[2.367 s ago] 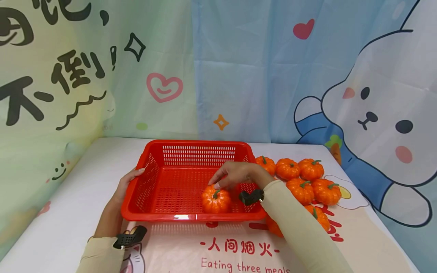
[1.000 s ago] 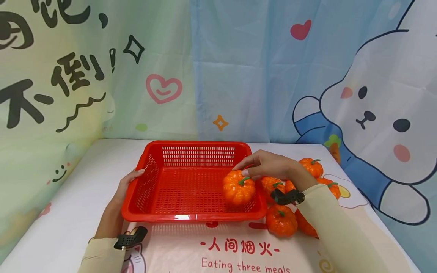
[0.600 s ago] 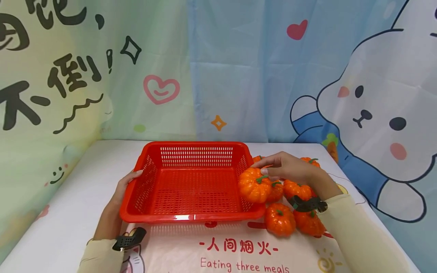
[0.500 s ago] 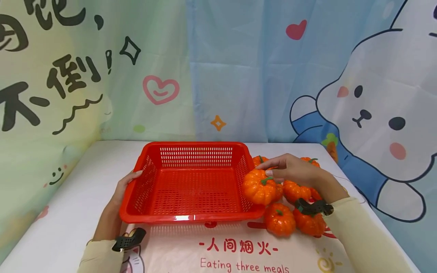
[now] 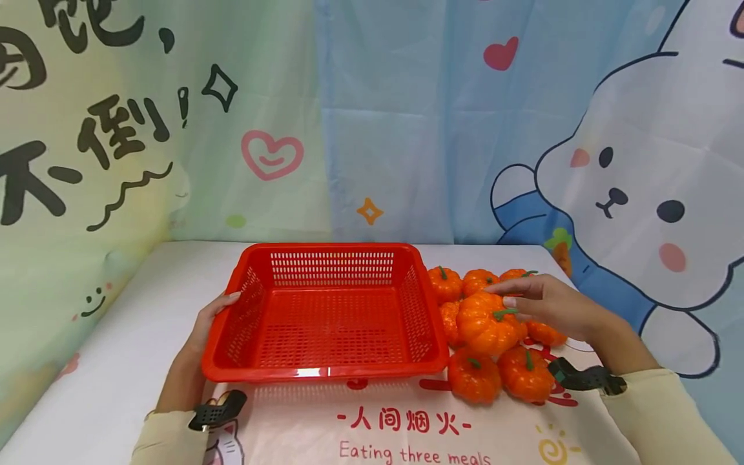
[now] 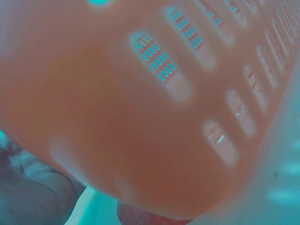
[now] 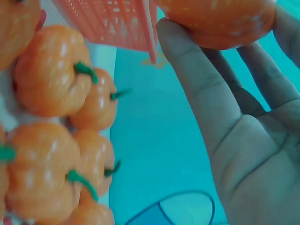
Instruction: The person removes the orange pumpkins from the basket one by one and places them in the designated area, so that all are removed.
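My left hand [image 5: 208, 320] grips the left rim of a red plastic basket [image 5: 331, 372], thumb over the edge. In the left wrist view the slotted wall of the basket [image 6: 122, 131] fills most of the frame, with part of the hand [image 6: 37, 187] at the lower left. To the right of the basket, my right hand [image 5: 558, 307] holds a small orange pumpkin [image 5: 487, 326] with a green stem between thumb and fingers. The held pumpkin [image 7: 225, 21] shows at the top of the right wrist view, fingertips at its sides, above the level of the other pumpkins.
Several more orange pumpkins sit grouped right of the basket, among them a front one [image 5: 473, 378], its neighbour [image 5: 526, 374] and a back one [image 5: 444, 284]. The white table [image 5: 157, 290] bears a printed mat [image 5: 314, 420]. A cartoon curtain [image 5: 389, 148] hangs behind.
My right hand has lifted the pumpkin out of the basket and carried it right, past the basket's right rim, over the other pumpkins. The left hand keeps its hold on the rim.
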The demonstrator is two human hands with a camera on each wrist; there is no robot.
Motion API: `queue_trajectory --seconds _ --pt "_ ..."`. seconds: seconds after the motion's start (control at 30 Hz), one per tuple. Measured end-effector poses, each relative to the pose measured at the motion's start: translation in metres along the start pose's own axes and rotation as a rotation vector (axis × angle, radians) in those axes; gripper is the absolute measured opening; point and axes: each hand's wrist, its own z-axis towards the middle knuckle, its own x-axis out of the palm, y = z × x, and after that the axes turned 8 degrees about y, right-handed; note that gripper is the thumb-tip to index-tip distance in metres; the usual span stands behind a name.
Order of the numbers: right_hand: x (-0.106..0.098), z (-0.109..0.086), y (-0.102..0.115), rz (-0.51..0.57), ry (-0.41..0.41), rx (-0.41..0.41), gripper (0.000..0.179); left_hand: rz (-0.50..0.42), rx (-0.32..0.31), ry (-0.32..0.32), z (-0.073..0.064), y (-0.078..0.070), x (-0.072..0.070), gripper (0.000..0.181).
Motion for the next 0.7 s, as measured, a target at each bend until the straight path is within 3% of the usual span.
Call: queue_trajectory --seconds 0.17,0.3,0.7 --pt "-0.012 -0.018 -0.02 0.022 -0.063 0.006 0.036 -0.002 -0.019 -0.014 0.001 -0.001 0.002 0.043" --pt "-0.023 -0.033 -0.038 0.037 -0.111 0.07 0.04 0.013 -0.022 -0.026 0.001 0.0 0.002 0.043" --pt "-0.037 -0.086 -0.097 0.238 -0.215 0.166 0.028 0.031 -0.028 -0.027 0.002 0.002 0.005 0.044"
